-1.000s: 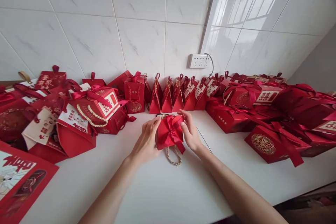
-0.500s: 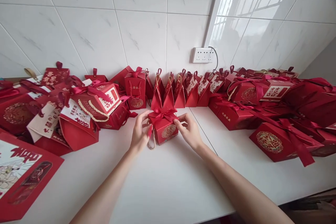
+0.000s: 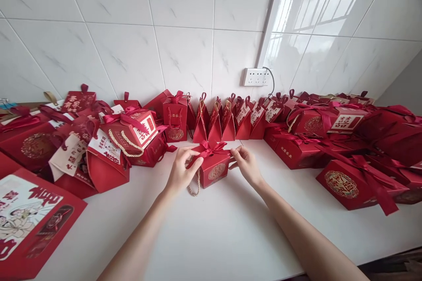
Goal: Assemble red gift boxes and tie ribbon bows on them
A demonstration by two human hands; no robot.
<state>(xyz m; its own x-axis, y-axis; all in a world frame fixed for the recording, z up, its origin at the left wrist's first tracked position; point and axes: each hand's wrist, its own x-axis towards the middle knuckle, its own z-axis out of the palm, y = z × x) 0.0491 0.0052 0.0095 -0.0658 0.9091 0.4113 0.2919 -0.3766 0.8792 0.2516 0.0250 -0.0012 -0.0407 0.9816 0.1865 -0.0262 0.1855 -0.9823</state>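
Note:
A small red gift box [image 3: 213, 171] with a round gold emblem stands on the white table, a red ribbon bow [image 3: 211, 148] tied across its top. A twisted cream rope handle [image 3: 195, 188] hangs at its left side. At the bow's left end, my left hand [image 3: 184, 167] has its thumb and fingers closed on the ribbon. My right hand [image 3: 246, 166] pinches the ribbon's right end beside the box's upper corner, thumb against fingers. The ribbon bits between the fingertips are mostly hidden.
Tent-shaped red boxes [image 3: 215, 125] line the tiled wall behind. Red gift boxes are piled at left [image 3: 132, 129] and right [image 3: 343, 184]. A large red box [image 3: 66, 237] lies front left. A white socket strip [image 3: 255, 77] is on the wall.
My right hand has moved from the box's side up to the ribbon end, fingers now pinched. My left hand's fingers have come up over the bow's left end. The whole view has shifted slightly.

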